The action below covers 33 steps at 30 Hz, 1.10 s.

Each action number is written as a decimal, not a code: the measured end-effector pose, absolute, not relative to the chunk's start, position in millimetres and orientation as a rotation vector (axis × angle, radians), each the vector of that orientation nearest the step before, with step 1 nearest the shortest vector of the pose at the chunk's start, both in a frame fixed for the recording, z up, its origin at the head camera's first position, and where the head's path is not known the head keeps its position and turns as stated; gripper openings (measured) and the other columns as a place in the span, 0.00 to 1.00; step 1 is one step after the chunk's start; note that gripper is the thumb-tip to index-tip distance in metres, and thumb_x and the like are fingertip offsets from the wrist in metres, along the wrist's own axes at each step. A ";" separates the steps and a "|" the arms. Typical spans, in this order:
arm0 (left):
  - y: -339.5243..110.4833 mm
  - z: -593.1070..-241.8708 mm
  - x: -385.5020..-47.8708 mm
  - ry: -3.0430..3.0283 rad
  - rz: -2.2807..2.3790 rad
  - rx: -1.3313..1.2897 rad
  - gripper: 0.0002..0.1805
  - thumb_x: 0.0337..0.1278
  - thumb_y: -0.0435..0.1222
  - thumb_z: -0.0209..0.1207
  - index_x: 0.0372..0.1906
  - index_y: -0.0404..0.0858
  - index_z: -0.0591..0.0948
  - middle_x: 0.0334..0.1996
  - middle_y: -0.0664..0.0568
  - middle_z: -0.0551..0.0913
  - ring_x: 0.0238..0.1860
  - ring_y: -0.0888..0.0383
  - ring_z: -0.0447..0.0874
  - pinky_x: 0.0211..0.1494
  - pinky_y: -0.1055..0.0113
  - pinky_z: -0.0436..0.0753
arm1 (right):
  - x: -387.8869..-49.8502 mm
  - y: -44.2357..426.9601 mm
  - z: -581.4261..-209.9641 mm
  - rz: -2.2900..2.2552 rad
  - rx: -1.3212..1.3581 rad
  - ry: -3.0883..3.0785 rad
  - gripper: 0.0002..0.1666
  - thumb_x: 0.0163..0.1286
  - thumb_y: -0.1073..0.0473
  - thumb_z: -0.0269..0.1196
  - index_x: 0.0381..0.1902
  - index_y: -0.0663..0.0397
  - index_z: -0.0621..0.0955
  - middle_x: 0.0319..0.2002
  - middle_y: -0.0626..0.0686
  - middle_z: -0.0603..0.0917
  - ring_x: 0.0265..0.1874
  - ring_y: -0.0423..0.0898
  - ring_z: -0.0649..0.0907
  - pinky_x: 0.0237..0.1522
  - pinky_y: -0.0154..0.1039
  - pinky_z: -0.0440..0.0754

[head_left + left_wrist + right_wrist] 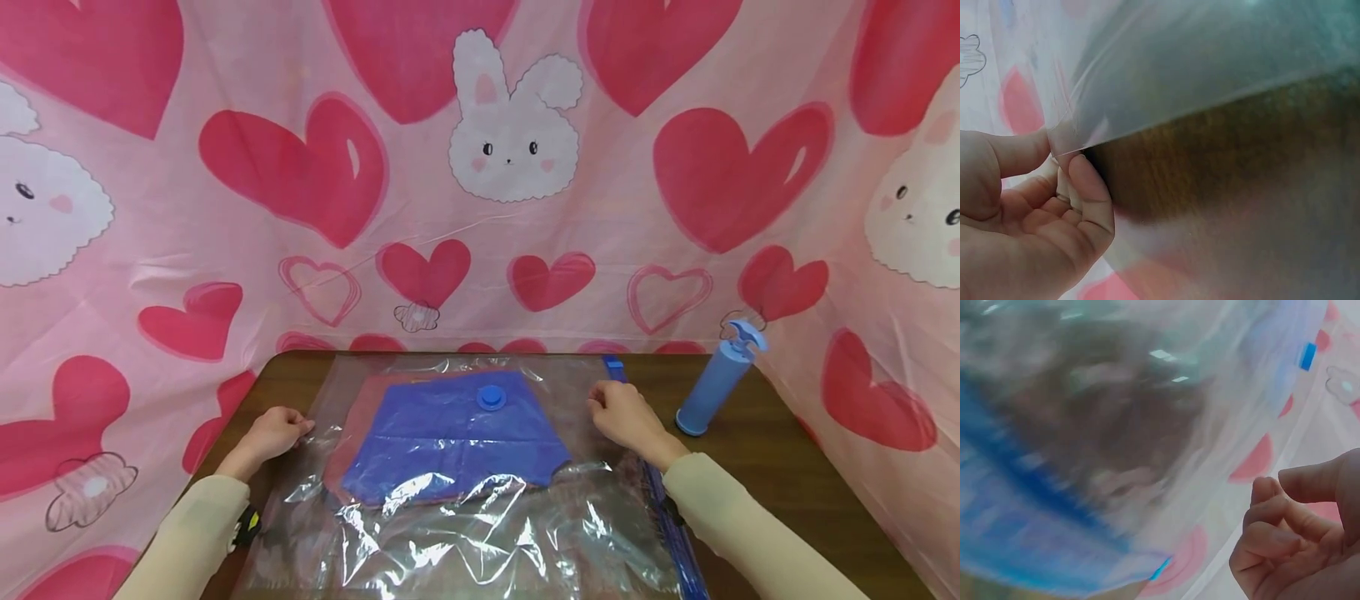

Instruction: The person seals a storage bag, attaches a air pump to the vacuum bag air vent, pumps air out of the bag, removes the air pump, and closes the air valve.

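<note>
A large clear plastic storage bag (465,550) lies flat on the table, with light glinting off its wrinkles. Inside it is folded blue and reddish cloth (420,417), and a round blue valve (491,397) sits over the blue part. My left hand (273,431) pinches the bag's left edge between thumb and fingers; in the left wrist view the clear film (1166,81) stretches away from them. Above the bag's right side is my right hand (626,417), its fingers loosely curled and thumb near the index finger. The right wrist view shows nothing between those fingertips.
A blue hand pump (716,383) stands tilted on the brown table (780,500), right of my right hand. Along the bag's right side runs a blue zip strip (678,542) with a blue slider (614,364) at its far end. Pink heart-patterned cloth (480,225) surrounds the table.
</note>
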<state>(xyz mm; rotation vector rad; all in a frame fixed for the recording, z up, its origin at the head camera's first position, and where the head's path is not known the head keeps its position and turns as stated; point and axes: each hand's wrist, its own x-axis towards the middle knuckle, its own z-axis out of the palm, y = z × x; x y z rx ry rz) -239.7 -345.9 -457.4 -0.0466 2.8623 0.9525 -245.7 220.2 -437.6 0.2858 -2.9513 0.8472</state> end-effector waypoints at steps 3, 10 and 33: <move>-344.8 -456.1 -241.7 2.844 0.965 -0.059 0.17 0.74 0.36 0.60 0.24 0.34 0.80 0.21 0.51 0.76 0.27 0.53 0.73 0.33 0.60 0.71 | -249.9 207.7 -435.8 0.860 0.347 -2.932 0.07 0.73 0.65 0.62 0.32 0.58 0.83 0.20 0.47 0.76 0.20 0.45 0.74 0.23 0.42 0.72; -345.4 -454.8 -243.5 2.837 0.982 -0.059 0.18 0.74 0.36 0.60 0.23 0.35 0.79 0.20 0.51 0.76 0.27 0.53 0.73 0.33 0.60 0.72 | -263.2 177.0 -430.9 0.857 0.447 -2.889 0.07 0.71 0.67 0.65 0.31 0.62 0.85 0.19 0.47 0.76 0.19 0.44 0.74 0.23 0.41 0.74; -346.0 -457.6 -240.3 2.845 0.956 -0.066 0.17 0.74 0.35 0.60 0.25 0.34 0.80 0.23 0.50 0.77 0.28 0.52 0.74 0.33 0.60 0.72 | -291.4 81.8 -426.0 0.509 0.694 -3.007 0.16 0.73 0.58 0.68 0.25 0.55 0.78 0.20 0.50 0.77 0.23 0.48 0.78 0.32 0.48 0.81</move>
